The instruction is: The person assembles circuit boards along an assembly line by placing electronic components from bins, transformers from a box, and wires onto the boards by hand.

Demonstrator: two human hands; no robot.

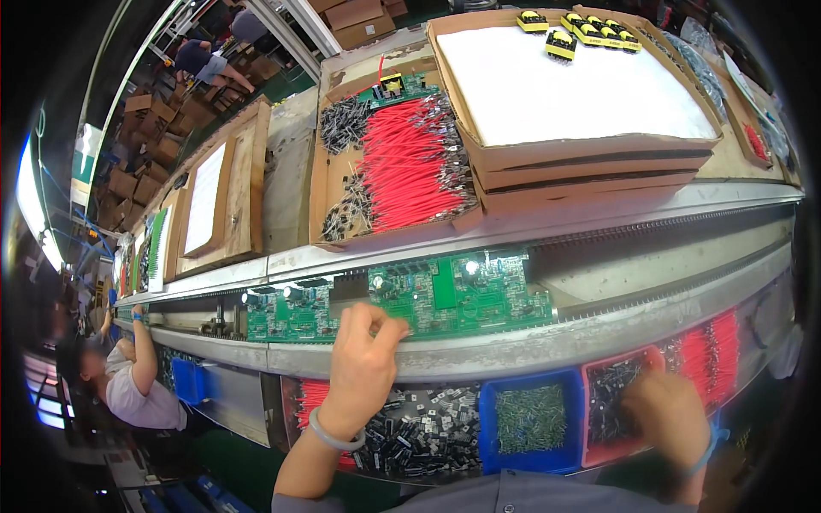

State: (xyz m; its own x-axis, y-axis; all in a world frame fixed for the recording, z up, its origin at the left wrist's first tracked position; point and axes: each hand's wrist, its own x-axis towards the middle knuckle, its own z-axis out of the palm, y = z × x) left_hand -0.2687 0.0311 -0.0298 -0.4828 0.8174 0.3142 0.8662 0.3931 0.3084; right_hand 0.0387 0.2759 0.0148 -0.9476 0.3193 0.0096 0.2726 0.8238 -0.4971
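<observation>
My left hand (366, 350), with a pale bangle at the wrist, is over the near rail in the middle. Its thumb and fingers are pinched together at the near edge of a green circuit board (445, 291); whatever they hold is too small to make out. A second green circuit board (291, 318) lies to its left on the rail line. My right hand (667, 410), a blue band at its wrist, reaches over a red bin (587, 410) of small dark components. Motion smears its fingers, so its grip is unclear.
Beside the red bin stands a blue bin (489, 427) of small greenish parts, with black and silver components (428, 427) to its left. Beyond the rail, a cardboard box holds red wires (410, 162); stacked cartons carry yellow-black transformers (590, 32). Another person (141, 389) works at far left.
</observation>
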